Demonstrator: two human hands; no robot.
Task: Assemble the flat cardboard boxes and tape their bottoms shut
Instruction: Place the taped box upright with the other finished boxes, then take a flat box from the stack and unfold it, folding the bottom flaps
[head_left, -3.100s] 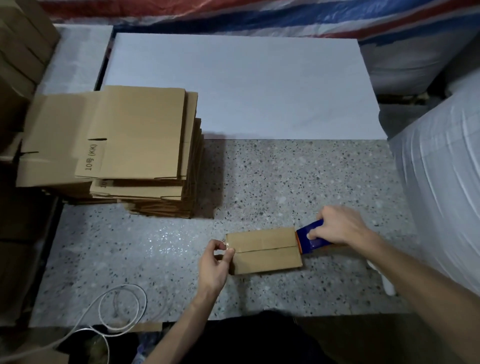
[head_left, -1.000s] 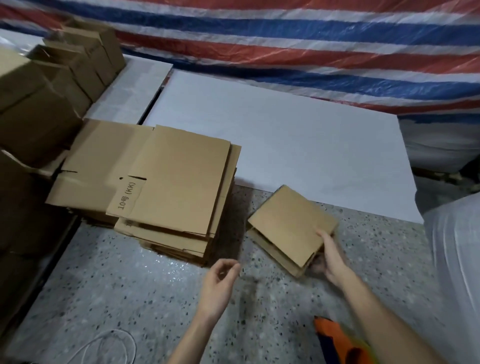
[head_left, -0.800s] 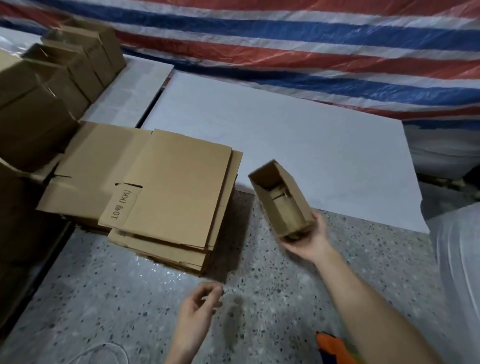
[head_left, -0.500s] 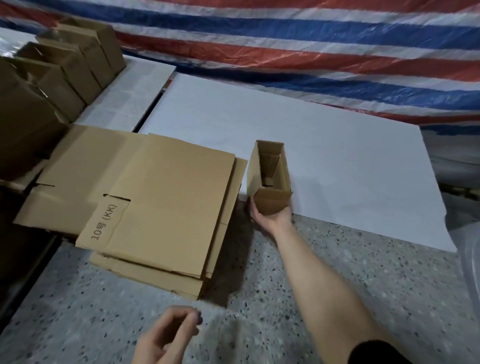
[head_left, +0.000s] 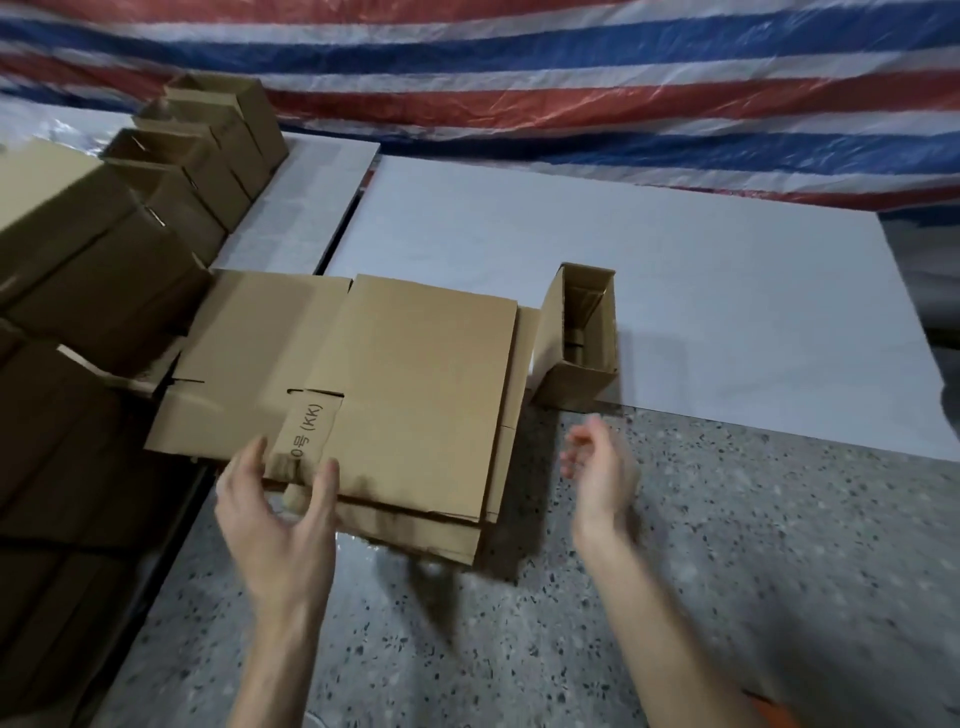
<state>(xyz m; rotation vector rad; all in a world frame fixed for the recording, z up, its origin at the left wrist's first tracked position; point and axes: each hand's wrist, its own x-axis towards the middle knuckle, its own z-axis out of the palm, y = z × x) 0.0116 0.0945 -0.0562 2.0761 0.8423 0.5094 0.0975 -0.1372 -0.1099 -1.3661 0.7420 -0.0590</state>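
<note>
- Lying topmost on the stack of flat boxes (head_left: 415, 538), at the left of the speckled table (head_left: 727, 571), the top flat box (head_left: 415, 395) looks light, stiff and easily creased; its near edge seems the best hold.
- The left hand (head_left: 275, 499) lies spread on that edge, pinching nothing; the right hand (head_left: 597, 467) hovers wide and empty.
- Flap print reads "(KK)"; the characters before it are half covered.

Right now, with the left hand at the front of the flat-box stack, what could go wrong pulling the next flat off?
1. The stack of flat boxes lies fanned and uneven; if the left hand draws the top flat, those beneath may slide with it.
2. The small open box stands close beside the stack's right edge; a flat swung that way could tip it. The right hand is free to steady either.
</note>
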